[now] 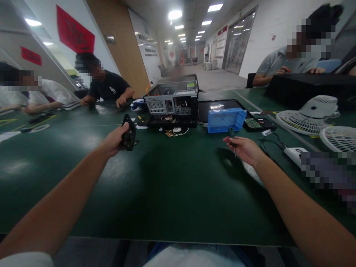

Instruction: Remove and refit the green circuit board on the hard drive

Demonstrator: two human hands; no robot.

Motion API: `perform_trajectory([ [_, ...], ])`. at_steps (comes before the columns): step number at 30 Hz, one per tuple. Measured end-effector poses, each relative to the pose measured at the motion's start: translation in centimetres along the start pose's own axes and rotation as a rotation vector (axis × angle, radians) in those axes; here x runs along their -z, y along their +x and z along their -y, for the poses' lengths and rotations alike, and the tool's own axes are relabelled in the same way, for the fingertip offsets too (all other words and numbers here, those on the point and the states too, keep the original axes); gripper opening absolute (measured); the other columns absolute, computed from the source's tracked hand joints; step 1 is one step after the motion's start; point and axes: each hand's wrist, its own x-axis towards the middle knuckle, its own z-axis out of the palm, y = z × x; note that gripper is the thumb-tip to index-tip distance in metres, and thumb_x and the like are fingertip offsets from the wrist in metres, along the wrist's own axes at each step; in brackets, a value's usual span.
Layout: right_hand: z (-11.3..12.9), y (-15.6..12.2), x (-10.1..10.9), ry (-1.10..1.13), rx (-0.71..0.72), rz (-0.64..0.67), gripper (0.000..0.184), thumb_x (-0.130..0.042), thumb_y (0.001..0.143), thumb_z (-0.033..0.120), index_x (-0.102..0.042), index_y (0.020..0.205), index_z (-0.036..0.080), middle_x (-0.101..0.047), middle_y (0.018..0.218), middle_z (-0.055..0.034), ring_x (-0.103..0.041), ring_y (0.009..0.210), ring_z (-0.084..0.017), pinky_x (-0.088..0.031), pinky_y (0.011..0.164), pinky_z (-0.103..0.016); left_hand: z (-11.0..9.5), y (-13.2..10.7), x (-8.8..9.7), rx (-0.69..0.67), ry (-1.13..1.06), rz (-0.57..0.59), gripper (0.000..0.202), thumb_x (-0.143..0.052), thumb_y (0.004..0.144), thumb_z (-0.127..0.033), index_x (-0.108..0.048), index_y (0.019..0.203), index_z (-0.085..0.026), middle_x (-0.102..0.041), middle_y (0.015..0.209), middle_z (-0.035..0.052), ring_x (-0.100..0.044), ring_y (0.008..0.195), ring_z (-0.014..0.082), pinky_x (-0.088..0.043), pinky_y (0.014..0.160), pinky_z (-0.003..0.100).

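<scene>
Boxy black plastic-looking unit (129, 139) at eleven o'clock; work done on it unclear.
Left hand (112, 141) grips it; right hand (246, 147), one o'clock, pinches slim green-handled metal screwdriver (231, 132), not yet touching unit.

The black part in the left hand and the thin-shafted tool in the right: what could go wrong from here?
The left hand holds the black part up above the table, so a slip might drop it. The thin-shafted tool in the right hand points downward and could scratch the tabletop. The blue bin sits close beyond that hand, so a nudge might shift it.
</scene>
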Motion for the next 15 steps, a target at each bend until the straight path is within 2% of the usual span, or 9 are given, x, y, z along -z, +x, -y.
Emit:
perform_trajectory([
  [1,0.0,0.0,0.0,-0.039,-0.03,0.003,0.013,-0.068,0.081,0.003,-0.071,0.084,0.015,-0.072,0.099,-0.0086,-0.063,0.071,-0.009,-0.055,0.057,-0.015,-0.2,-0.6,-1.3,0.034,-0.125,0.037,0.055,-0.05,0.097,-0.059,-0.054,0.134,-0.018,-0.071,0.099,0.0024,-0.064,0.09,0.0224,-0.053,0.09,0.045],
  [4,0.0,-0.4,-0.1,-0.131,-0.059,0.026,0.01,-0.073,0.078,0.01,-0.07,0.086,0.015,-0.069,0.088,-0.0063,-0.05,0.053,-0.006,-0.035,0.035,-0.014,0.4,-2.2,-6.1,0.107,-0.429,0.321,0.06,-0.043,0.098,-0.06,-0.051,0.141,-0.018,-0.069,0.123,0.0119,-0.068,0.105,0.0328,-0.053,0.094,0.057],
  [7,0.1,-0.8,-0.3,-0.19,-0.063,0.091,0.018,-0.079,0.08,0.024,-0.07,0.093,0.016,-0.057,0.069,0.0014,-0.036,0.044,-0.004,-0.023,0.032,-0.016,2.5,-3.4,-12.0,0.233,-0.542,0.539,0.065,-0.043,0.098,-0.06,-0.053,0.139,-0.011,-0.068,0.126,0.0197,-0.068,0.111,0.0362,-0.052,0.098,0.056],
  [8,0.1,-0.9,-0.4,-0.216,-0.066,0.107,0.021,-0.079,0.08,0.028,-0.07,0.096,0.016,-0.052,0.064,0.0036,-0.034,0.043,-0.004,-0.023,0.033,-0.016,3.3,-3.7,-13.9,0.272,-0.548,0.566,0.063,-0.044,0.098,-0.058,-0.054,0.138,-0.01,-0.068,0.126,0.0203,-0.068,0.112,0.0356,-0.052,0.099,0.055],
  [10,-0.2,-1.0,-0.5,-0.292,-0.061,0.087,0.025,-0.078,0.082,0.033,-0.07,0.099,0.016,-0.047,0.061,0.0051,-0.035,0.044,-0.005,-0.025,0.034,-0.017,4.8,-4.1,-17.7,0.332,-0.512,0.544,0.055,-0.05,0.098,-0.052,-0.058,0.133,-0.011,-0.07,0.123,0.0186,-0.07,0.111,0.0315,-0.054,0.1,0.05],
  [12,-0.6,-1.0,-0.5,-0.407,-0.018,-0.026,0.023,-0.077,0.082,0.033,-0.07,0.095,0.016,-0.053,0.064,0.0022,-0.043,0.047,-0.007,-0.028,0.035,-0.017,5.9,-4.6,-21.0,0.359,-0.426,0.549,0.049,-0.053,0.098,-0.05,-0.062,0.127,-0.012,-0.073,0.118,0.0176,-0.072,0.106,0.0294,-0.055,0.097,0.047],
  [13,-0.8,-0.9,-0.4,-0.458,0.004,-0.07,0.02,-0.078,0.082,0.031,-0.069,0.092,0.017,-0.058,0.068,-0.0004,-0.05,0.052,-0.008,-0.035,0.038,-0.017,6.2,-4.9,-22.3,0.353,-0.387,0.56,0.047,-0.053,0.098,-0.05,-0.063,0.124,-0.012,-0.074,0.115,0.0169,-0.072,0.104,0.0286,-0.056,0.095,0.046],
  [15,-1.2,-0.8,-0.3,-0.528,0.023,-0.067,0.015,-0.077,0.082,0.028,-0.069,0.089,0.017,-0.067,0.082,-0.0053,-0.06,0.066,-0.012,-0.048,0.049,-0.019,6.5,-5.5,-24.6,0.338,-0.323,0.595,0.048,-0.055,0.096,-0.054,-0.066,0.12,-0.013,-0.075,0.112,0.0157,-0.073,0.101,0.0278,-0.058,0.091,0.045],
])
